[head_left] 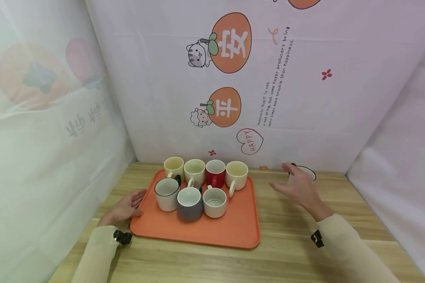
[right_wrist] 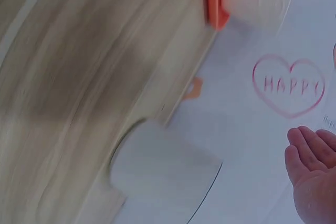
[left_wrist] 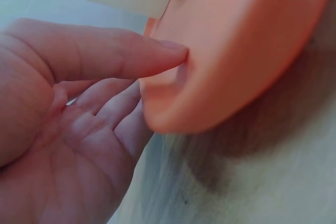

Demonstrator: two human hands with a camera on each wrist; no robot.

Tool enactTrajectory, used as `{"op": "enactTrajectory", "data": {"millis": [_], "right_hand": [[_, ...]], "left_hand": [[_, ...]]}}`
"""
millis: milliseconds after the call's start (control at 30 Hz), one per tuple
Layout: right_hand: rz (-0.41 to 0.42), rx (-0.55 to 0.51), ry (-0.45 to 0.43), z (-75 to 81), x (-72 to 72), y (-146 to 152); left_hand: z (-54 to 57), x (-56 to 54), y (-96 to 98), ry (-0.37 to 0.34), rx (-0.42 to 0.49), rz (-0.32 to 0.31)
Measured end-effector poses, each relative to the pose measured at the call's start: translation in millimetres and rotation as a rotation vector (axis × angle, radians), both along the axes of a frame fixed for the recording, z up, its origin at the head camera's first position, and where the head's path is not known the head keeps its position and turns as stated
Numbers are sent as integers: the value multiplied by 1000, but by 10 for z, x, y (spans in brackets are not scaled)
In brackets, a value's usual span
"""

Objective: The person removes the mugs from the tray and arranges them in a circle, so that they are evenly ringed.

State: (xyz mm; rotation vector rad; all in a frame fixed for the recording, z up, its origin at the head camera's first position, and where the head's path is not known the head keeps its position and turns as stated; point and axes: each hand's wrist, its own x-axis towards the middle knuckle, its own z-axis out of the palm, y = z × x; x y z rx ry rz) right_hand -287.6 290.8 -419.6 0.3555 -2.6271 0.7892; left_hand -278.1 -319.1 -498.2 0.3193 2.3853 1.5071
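My left hand [head_left: 125, 206] holds the left edge of an orange tray [head_left: 194, 232]. In the left wrist view the thumb presses on the inside of the rim and the fingers lie at its outer side. Several mugs stand on the tray, among them a red mug [head_left: 215, 177], a grey mug [head_left: 189, 209] and a white mug with a dark rim [head_left: 167, 196]. My right hand [head_left: 300, 188] is in the air, fingers extended, holding nothing. Partly behind it in the head view, a white dark-rimmed mug [right_wrist: 163, 169] stands on the table right of the tray.
The wooden table [head_left: 233, 265] meets a white printed cloth [head_left: 170, 98] hanging at the back, with more cloth at both sides. Cream-coloured mugs [head_left: 236, 173] form the tray's back row with the red one. The tray's front strip and right part are bare.
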Motion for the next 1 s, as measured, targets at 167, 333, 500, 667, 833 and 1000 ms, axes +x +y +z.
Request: {"op": "enactTrajectory", "data": {"millis": [167,333,500,667,833,1000], "right_hand": [[116,11,43,-83,37,-346],[197,40,-18,-153,115,-666],[262,27,-107,-207,206,-943],[324,-47,-161,-253,267,-1172],[310,-50,-197,-309,299,-1351],[317,-66,-201,-397,280,-1488]], "left_hand": [[-11,14,-25,-1,29,-4],[-20,15,-33,-3,40,-2],[-26,16,-56,5,35,5],[-32,29,-64,22,45,-8],[-45,37,-53,39,40,-6],[-49,47,-38,45,54,-5]]}}
